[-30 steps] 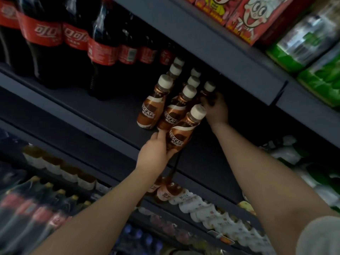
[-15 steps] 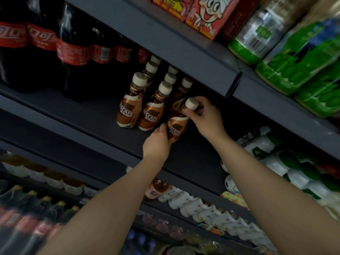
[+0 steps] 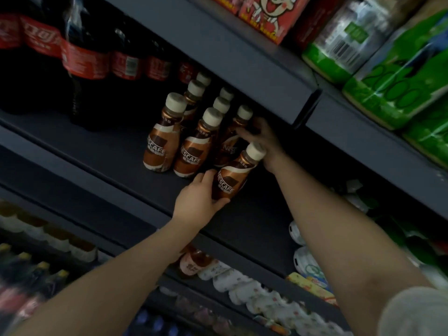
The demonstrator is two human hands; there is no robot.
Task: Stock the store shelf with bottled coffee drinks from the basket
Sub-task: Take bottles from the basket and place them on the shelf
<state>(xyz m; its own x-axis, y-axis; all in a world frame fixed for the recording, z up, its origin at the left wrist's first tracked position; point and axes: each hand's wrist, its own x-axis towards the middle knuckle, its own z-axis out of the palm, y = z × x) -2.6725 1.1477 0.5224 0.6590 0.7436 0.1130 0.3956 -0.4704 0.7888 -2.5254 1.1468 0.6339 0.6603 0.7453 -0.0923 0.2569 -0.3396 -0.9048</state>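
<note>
Several brown coffee bottles [image 3: 160,144] with white caps stand in rows on the dark grey shelf [image 3: 101,151]. My left hand [image 3: 200,202] is shut around the base of one more coffee bottle [image 3: 230,177], which is tilted at the front right of the group, just above the shelf. My right hand [image 3: 265,141] reaches past that bottle's cap, its fingers closed on the shoulder of the front bottle of the right row [image 3: 230,144]. The basket is not in view.
Large cola bottles [image 3: 82,59] fill the shelf's left side. The shelf above [image 3: 242,64] hangs low over the coffee bottles and carries red cartons [image 3: 261,18] and green packs [image 3: 388,93]. Small white bottles [image 3: 242,284] line the shelf below.
My right hand left the cap of the held bottle and went back to the bottle standing behind it. My left hand keeps the tilted bottle at the front of the right row.
</note>
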